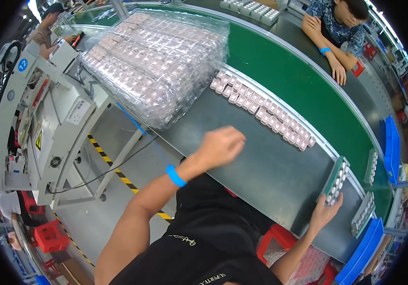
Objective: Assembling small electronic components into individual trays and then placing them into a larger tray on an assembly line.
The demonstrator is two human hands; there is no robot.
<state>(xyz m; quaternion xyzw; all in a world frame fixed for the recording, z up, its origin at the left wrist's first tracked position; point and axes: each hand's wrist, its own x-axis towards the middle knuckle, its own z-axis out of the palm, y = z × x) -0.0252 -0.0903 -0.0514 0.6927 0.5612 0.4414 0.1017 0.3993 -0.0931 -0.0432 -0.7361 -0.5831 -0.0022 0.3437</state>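
Note:
My left hand (220, 146), with a blue wristband, hovers over the grey metal table (261, 166). Its fingers are curled together; whatever they may hold is hidden. At the right end of the table, my right hand (325, 213) grips the near end of a green tray (330, 179) carrying white parts in rows. This tray leans along the conveyor-side rail. Rows of small pale pink parts (261, 108) lie along the table's far edge, between my left hand and the rail. Left of them is a large stack of similar pink parts in clear plastic (159, 66).
A green conveyor belt (280, 61) runs beyond the rail. Similar loaded trays stand at right (363, 213) and far right (372, 166), near blue bins (363, 254). Across the belt, a person (337, 28) rests folded arms. White machinery (61, 118) stands left; a red stool (275, 240) is below.

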